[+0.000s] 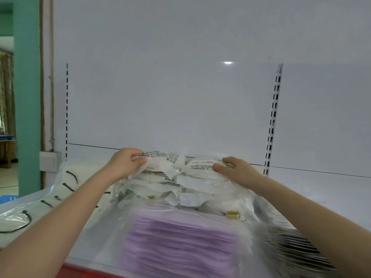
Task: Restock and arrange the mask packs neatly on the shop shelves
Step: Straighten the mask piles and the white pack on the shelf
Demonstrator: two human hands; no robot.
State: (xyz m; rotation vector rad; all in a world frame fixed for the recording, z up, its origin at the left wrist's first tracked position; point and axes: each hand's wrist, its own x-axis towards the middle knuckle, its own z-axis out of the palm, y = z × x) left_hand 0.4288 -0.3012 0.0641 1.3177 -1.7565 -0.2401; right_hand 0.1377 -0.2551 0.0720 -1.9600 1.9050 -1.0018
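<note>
A heap of white mask packs [180, 187] in clear wrappers with printed text lies on the white shelf [321, 189], toward the back. My left hand [125, 163] grips the left edge of the top pack [162, 158], thumb and fingers curled round it. My right hand [235, 169] rests on the top right pack [202, 167], fingers curled over its edge. In front of the heap sits a stack of purple masks [178, 237] in clear plastic.
To the left lies a clear bag of white masks with black ear loops [50, 197]. A dark striped stack [291, 249] sits at the lower right. Slotted shelf uprights [272, 125] flank the white back panel. A red shelf edge [84, 271] runs along the bottom.
</note>
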